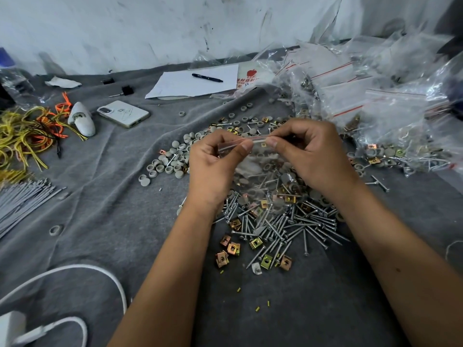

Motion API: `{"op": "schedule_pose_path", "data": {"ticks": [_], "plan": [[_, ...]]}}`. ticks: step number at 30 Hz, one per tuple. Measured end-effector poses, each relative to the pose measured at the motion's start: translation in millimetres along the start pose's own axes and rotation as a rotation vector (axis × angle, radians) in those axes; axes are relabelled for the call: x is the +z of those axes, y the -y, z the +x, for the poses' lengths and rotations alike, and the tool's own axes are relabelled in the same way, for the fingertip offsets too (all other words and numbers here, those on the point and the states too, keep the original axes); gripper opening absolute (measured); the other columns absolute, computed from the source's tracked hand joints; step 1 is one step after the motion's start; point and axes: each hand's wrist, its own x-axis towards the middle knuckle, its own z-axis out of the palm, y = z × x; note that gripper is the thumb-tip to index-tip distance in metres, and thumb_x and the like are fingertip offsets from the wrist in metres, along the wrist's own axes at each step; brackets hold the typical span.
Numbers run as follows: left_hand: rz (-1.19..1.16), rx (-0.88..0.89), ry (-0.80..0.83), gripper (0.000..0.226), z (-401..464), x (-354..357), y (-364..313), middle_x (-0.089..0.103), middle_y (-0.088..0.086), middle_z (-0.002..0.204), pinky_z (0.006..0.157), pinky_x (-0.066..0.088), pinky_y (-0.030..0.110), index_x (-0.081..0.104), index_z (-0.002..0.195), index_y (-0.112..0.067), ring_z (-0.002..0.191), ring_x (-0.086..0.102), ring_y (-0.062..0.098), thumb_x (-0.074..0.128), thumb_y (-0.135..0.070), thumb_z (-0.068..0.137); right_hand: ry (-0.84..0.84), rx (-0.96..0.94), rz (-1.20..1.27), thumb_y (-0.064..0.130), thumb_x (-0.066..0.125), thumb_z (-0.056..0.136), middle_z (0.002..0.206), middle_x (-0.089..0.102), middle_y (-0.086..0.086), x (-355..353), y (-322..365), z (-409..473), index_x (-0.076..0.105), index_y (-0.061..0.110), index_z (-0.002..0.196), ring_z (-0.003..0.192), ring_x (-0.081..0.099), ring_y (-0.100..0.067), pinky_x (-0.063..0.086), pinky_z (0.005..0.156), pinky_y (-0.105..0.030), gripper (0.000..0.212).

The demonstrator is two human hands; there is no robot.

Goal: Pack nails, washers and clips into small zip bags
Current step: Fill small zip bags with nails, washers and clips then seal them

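Now both hands pinch clear bag, metal nails

Bench clutter, left side and back wall

Grey cloth covers the surface. White phone lies face down at centre left, a white shoe-shaped piece just beside it. Tangled yellow and orange cords sit at far left, a bundle of grey ties below them. White cable loops at the lower left corner, running to a white charger. White paper lies by the scuffed wall, a black pen on top. Small black plug and crumpled tissue lie left of the paper.
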Motion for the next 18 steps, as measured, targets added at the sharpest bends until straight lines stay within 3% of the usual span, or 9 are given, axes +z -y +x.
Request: {"op": "schedule_pose_path", "data": {"ticks": [2, 7, 12, 15, 18], "plan": [[-0.016, -0.005, -0.022, 0.009, -0.1, -0.2, -0.3, 0.070, 0.001, 0.072, 0.063, 0.051, 0.025, 0.070, 0.081, -0.012, 0.064, 0.064, 0.014, 0.077, -0.008, 0.084, -0.013, 0.022, 0.015, 0.015, 0.076, 0.092, 0.081, 0.073, 0.009, -0.8, -1.3, -0.2, 0.077, 0.016, 0.097, 0.073, 0.068, -0.004, 0.053, 0.066, -0.019, 0.006], [-0.032, 0.000, -0.054, 0.010, -0.5, 1.0, 1.4, 0.061, 0.025, 0.081, 0.069, 0.045, 0.056, 0.075, 0.077, -0.020, 0.075, 0.053, 0.039, 0.080, -0.014, 0.084, -0.021, 0.007, 0.026, 0.011, 0.078, 0.089, 0.077, 0.072, 0.009, -2.3, -1.0, 1.1, 0.077, 0.015, 0.095, 0.067, 0.064, 0.000, 0.049, 0.062, -0.015, 0.006], [-0.071, -0.036, -0.064, 0.006, -2.1, 2.4, -2.6, 0.065, 0.020, 0.082, 0.076, 0.049, 0.046, 0.074, 0.081, -0.014, 0.077, 0.057, 0.032, 0.078, -0.012, 0.085, -0.039, 0.028, 0.094, 0.013, 0.079, 0.089, 0.082, 0.077, 0.003, -4.3, -0.6, 1.2, 0.078, 0.022, 0.094, 0.075, 0.072, -0.012, 0.061, 0.068, -0.029, 0.010], [-0.095, -0.070, -0.067, 0.006, -3.6, 4.3, -5.1, 0.075, 0.007, 0.084, 0.082, 0.056, 0.043, 0.077, 0.085, -0.015, 0.082, 0.068, 0.025, 0.074, -0.011, 0.089, -0.048, 0.021, 0.092, 0.015, 0.079, 0.089, 0.079, 0.075, 0.007, -7.4, -2.9, 1.8, 0.076, 0.025, 0.090, 0.070, 0.068, -0.006, 0.057, 0.064, -0.024, 0.010], [-0.089, -0.059, -0.158, 0.019, -1.9, 5.1, -6.1, 0.075, 0.009, 0.089, 0.085, 0.052, 0.045, 0.079, 0.082, -0.015, 0.087, 0.066, 0.025, 0.071, -0.002, 0.093, -0.072, 0.015, 0.100, 0.017, 0.077, 0.091, 0.074, 0.072, 0.012, -10.4, -5.1, 3.3, 0.075, 0.024, 0.089, 0.067, 0.063, -0.001, 0.050, 0.062, -0.016, 0.008]]}}
